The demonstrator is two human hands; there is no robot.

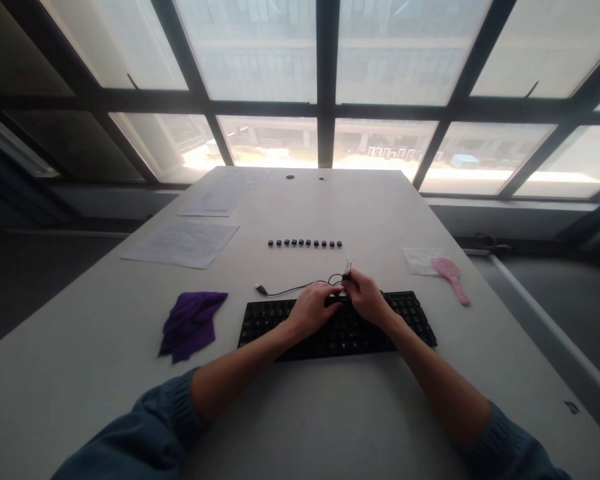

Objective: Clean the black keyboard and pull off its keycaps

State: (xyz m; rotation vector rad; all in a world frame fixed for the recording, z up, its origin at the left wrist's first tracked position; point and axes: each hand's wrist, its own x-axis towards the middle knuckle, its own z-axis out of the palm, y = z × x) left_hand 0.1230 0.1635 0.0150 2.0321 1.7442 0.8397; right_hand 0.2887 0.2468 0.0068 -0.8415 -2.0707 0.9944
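Note:
A black keyboard (410,320) lies across the white table (300,413) in front of me. My left hand (313,308) rests on its top edge near the middle, fingers curled against the keys. My right hand (366,296) is closed on a small wire keycap puller (349,268) held just above the keyboard's top row, with a dark keycap at its tip. A row of several black keycaps (305,243) is lined up further back. The keyboard's black USB cable (280,291) loops out to the left behind my hands.
A crumpled purple cloth (190,323) lies left of the keyboard. A pink brush (453,277) and a clear plastic bag (420,260) sit to the right. Paper sheets (183,243) lie at the back left. Large windows stand beyond the table's far edge.

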